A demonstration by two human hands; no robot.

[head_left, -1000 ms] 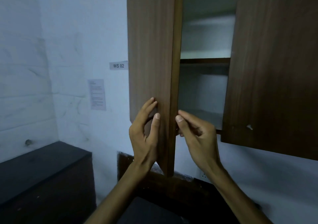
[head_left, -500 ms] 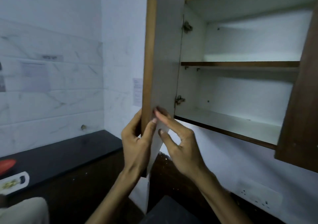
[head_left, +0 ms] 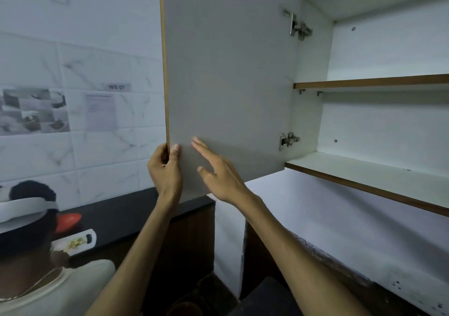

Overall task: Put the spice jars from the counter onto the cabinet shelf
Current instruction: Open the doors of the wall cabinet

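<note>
The left hand (head_left: pixel 165 167) is closed on the free edge of the open cabinet door (head_left: pixel 230 72), whose long axis runs twelve to six; the right hand (head_left: pixel 218 172) lies flat and empty against its inner face. The lower cabinet shelf (head_left: pixel 364 172) stretches away at three o'clock, nearer the right hand. No spice jars show for certain; I judge they wait low on the counter (head_left: pixel 126 213), toward six.

Left grip (head_left: pixel 166 167) clamped, right (head_left: pixel 220 174) seemingly flat.

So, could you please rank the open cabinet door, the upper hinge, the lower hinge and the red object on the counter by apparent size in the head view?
1. Open cabinet door, by far.
2. Red object, partly hidden.
3. Upper hinge and lower hinge: look alike, unranked.
</note>
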